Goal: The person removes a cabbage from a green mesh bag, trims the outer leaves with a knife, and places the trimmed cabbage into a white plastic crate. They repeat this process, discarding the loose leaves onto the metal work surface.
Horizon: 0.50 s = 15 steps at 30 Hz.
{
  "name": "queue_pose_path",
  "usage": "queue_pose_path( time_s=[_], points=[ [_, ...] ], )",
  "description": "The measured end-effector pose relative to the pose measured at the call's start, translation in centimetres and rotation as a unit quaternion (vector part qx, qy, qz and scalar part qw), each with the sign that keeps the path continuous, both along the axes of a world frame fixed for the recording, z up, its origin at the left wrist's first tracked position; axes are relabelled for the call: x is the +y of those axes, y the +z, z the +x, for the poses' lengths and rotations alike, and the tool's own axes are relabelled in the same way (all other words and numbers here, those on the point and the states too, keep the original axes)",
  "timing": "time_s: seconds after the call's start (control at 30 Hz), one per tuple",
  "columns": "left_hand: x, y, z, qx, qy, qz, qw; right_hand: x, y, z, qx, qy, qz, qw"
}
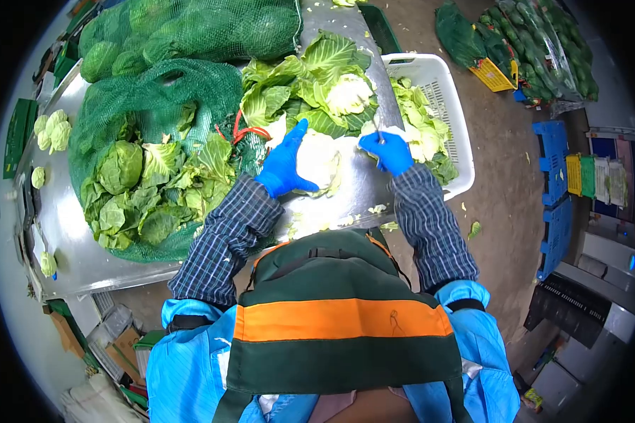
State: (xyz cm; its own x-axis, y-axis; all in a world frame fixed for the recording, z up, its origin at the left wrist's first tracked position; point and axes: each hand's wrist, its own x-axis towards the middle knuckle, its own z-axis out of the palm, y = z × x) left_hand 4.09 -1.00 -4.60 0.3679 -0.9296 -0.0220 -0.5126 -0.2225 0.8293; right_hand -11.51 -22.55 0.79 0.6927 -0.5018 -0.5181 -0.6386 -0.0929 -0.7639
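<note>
My left hand (283,163), in a blue glove, has its thumb and fingers spread around the side of a pale, nearly white cabbage head (321,163) on the metal table. Across from it, my blue-gloved right hand (388,149) is closed on what looks like a small knife (377,125); only a thin grey part shows above the fist. Pale leaf pieces lie just behind that hand. Beyond both hands is a heap of green outer leaves (324,60) with another whitish head (349,95) among them. A red tie (250,129) lies by my left fingers.
An opened green net bag (169,84) with cabbages and loose leaves lies left; a full net bag (204,28) is behind it. At the table's right edge stands a white crate (462,141) of leaves. Trimmed heads (53,132) sit far left. Blue pallets (552,166) stand right.
</note>
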Motion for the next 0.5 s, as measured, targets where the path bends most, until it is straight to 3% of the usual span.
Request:
queue_pose_path(
  time_s=[0.07, 0.17, 0.23, 0.4, 0.43, 0.5],
  points=[
    [-0.1, -0.7, -0.5, -0.068, 0.062, -0.023, 0.995, 2.8, -4.4, -1.7, -0.084, -0.057, 0.163, 0.981],
    [-1.1, 1.4, -2.0, -0.010, 0.120, 0.025, 0.992, 6.0, -6.8, -2.0, -0.066, -0.127, 0.264, 0.954],
    [-1.2, 1.3, -1.8, 0.024, 0.145, 0.047, 0.988, 6.0, -7.3, -2.4, -0.061, -0.133, 0.267, 0.953],
    [-0.3, -0.9, 0.5, 0.222, 0.144, -0.113, 0.958, 5.6, -4.6, -0.9, -0.043, -0.107, 0.207, 0.972],
    [0.0, -1.3, 0.7, 0.218, 0.142, -0.114, 0.959, 5.4, -4.1, -0.7, -0.047, -0.108, 0.207, 0.971],
    [0.4, -0.8, 0.4, 0.318, 0.130, -0.140, 0.929, 4.6, -2.5, -0.2, -0.057, -0.131, 0.250, 0.958]
  ],
)
